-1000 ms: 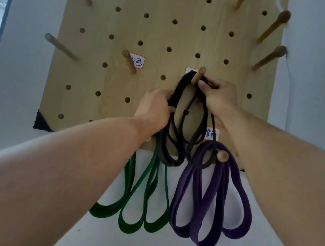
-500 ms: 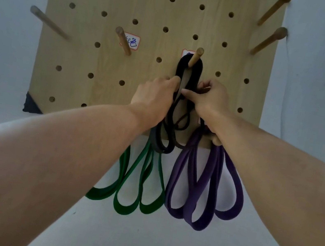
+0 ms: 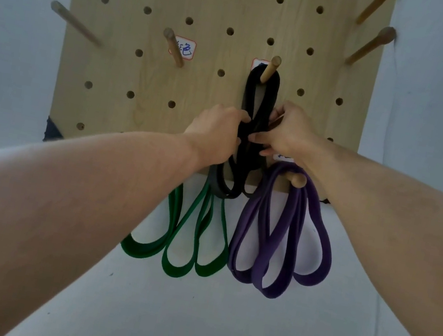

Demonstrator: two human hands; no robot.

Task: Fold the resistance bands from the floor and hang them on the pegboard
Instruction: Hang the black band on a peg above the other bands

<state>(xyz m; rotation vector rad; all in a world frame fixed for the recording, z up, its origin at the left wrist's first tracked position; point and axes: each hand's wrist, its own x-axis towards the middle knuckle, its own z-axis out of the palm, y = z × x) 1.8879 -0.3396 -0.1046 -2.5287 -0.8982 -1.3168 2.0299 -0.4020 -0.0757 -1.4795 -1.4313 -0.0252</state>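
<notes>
Both hands pinch the black band (image 3: 252, 143): left hand (image 3: 214, 134), right hand (image 3: 288, 133). It already hangs on the peg (image 3: 270, 69) at twelve o'clock. Green band (image 3: 190, 239) and purple band (image 3: 282, 237) hang at six o'clock. Hanging looks nearly done.

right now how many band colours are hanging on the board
3. The black band hangs from the centre peg, held by the left hand and right hand; green band lower left; purple band lower right. The arms may hide more.
</notes>
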